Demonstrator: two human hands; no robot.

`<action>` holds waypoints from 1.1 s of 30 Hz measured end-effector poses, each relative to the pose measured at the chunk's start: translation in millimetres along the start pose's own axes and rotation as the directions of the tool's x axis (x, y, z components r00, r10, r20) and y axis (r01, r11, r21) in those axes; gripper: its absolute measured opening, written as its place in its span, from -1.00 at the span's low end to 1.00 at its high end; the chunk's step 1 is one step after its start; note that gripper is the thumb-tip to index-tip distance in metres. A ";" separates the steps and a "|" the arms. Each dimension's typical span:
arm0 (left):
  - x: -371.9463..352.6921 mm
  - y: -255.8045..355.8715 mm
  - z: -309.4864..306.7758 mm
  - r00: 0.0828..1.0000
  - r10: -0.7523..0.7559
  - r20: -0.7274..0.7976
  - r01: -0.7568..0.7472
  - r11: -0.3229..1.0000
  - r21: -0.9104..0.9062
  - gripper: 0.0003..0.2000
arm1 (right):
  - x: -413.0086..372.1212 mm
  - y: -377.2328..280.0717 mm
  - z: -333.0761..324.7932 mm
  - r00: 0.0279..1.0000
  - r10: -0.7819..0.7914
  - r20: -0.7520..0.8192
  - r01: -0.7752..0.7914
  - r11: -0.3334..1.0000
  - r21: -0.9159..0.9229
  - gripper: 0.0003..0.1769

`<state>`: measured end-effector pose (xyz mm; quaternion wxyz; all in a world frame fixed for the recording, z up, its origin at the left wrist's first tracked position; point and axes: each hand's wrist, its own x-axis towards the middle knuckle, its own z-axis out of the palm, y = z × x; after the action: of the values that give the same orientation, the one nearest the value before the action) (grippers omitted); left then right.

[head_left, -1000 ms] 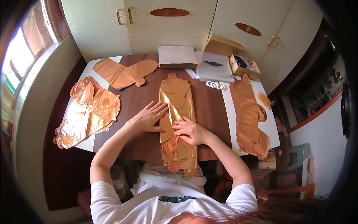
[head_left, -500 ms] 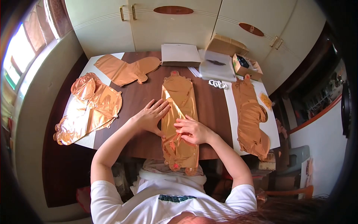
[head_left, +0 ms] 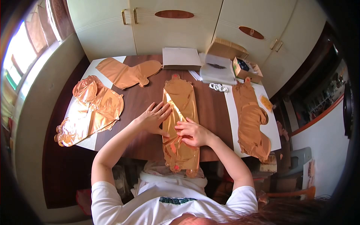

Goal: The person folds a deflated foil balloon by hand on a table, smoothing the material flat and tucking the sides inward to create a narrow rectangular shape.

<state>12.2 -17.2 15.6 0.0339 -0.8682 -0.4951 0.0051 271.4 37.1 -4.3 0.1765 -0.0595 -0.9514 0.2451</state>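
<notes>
A flat rose-gold foil balloon (head_left: 182, 95), folded into a long strip, lies down the middle of the table, its near end jutting over the front edge. On its left side rests my left hand (head_left: 153, 119), palm down with fingers spread and the tips on the foil. My right hand (head_left: 195, 133) touches the lower right part, fingers loosely bent and somewhat apart on the creased surface. Whether its fingertips pinch any foil is hard to see. Wrinkles run between the two hands.
More flat foil balloons lie around: a shiny crumpled one (head_left: 99, 108) at left, another (head_left: 127, 71) at back left, one (head_left: 251, 122) at right. At the back are a white box (head_left: 182, 58), clear plastic sleeves (head_left: 217, 69), white rings (head_left: 218, 87) and an open carton (head_left: 247, 71).
The view has tilted slightly, so the table's far side sits a little lower. Both hands stay on the middle foil balloon in nearly the same place.
</notes>
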 end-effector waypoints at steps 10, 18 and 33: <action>21.2 -8.6 5.5 0.970 -0.184 -0.156 0.183 0.983 -0.025 0.03 | 0.5 -1.1 0.5 1.000 -0.010 -0.003 0.010 1.000 -0.021 -0.74; 40.5 -34.9 2.8 0.940 -0.338 -0.040 0.335 0.940 -0.069 0.11 | 0.6 -2.6 -0.5 1.000 0.004 0.010 -0.004 1.000 -0.007 -0.74; 39.1 -43.0 15.9 0.945 -0.324 -0.031 0.323 0.945 -0.046 0.15 | 53.9 -20.3 5.5 0.974 -0.168 0.150 0.210 0.919 -0.335 -0.57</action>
<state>-5.5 39.0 3.4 0.0262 -0.7756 -0.6301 -0.0273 218.7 27.7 17.6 0.1293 0.0172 -0.9898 0.0576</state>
